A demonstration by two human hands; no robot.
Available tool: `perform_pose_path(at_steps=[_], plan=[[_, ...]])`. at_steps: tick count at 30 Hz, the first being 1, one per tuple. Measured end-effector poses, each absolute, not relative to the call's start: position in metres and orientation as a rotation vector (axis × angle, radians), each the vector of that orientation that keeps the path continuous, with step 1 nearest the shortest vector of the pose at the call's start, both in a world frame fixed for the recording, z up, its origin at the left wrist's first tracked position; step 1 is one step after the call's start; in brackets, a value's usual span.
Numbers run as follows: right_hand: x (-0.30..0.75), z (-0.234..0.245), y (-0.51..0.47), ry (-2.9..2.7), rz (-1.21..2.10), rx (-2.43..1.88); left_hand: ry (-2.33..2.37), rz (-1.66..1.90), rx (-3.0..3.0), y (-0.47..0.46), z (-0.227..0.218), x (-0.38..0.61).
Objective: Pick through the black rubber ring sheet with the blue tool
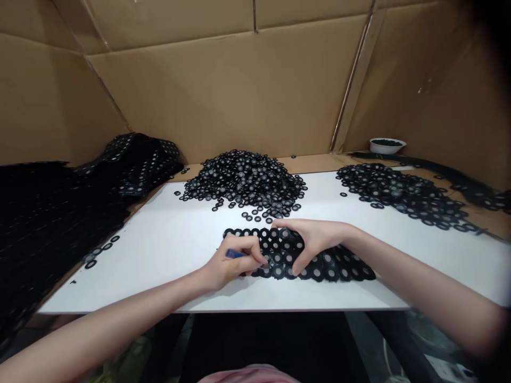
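Observation:
A sheet of joined black rings with pale round centres (319,268) lies on the white board (167,239) in front of me. My left hand (233,263) is closed around a slim tool with a blue handle (235,254). Its tip points at the near part of the sheet; fingers hide the tip, so its kind is unclear. Across the same sheet rests my right hand (311,239), thumb and fingers spread apart, thumb on the near rows and fingertips near the far edge.
Loose black rings form a heap (247,181) beyond my hands and a second pile (399,194) at right. A white bowl of dark bits (387,146) stands far right. Black ringed material (51,223) fills the left side. Cardboard walls (223,90) enclose the back.

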State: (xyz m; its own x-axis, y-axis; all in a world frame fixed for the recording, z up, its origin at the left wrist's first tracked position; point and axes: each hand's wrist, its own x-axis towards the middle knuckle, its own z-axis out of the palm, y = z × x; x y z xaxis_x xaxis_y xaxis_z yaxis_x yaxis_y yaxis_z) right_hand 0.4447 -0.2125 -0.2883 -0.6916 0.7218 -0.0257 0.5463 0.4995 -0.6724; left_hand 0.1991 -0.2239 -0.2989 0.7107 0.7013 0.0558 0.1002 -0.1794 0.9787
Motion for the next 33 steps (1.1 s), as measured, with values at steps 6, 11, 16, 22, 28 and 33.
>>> perform_pose_path(at_steps=[6, 11, 16, 22, 28, 33], plan=[[0.435, -0.279, -0.200, -2.486, 0.878, -1.137, 0.692, 0.755, 1.758, -0.191, -0.292, 0.206], [0.425, -0.301, -0.197, -2.363, 0.663, -1.110, 0.666, 0.834, 1.781, -0.175, -0.301, 0.216], [0.425, -0.317, -0.198, -2.261, 0.583, -1.080, 0.662, 0.790, 1.866, -0.178, -0.306, 0.214], [0.425, -0.319, -0.197, -2.244, 0.570, -1.069, 0.661, 0.789, 1.866, -0.177, -0.307, 0.214], [0.423, -0.319, -0.198, -2.251, 0.572, -1.055, 0.635, 0.753, 1.934, -0.173, -0.307, 0.215], [0.423, -0.321, -0.195, -2.264, 0.559, -1.002, 0.565, 0.603, 1.919, -0.163, -0.293, 0.224]])
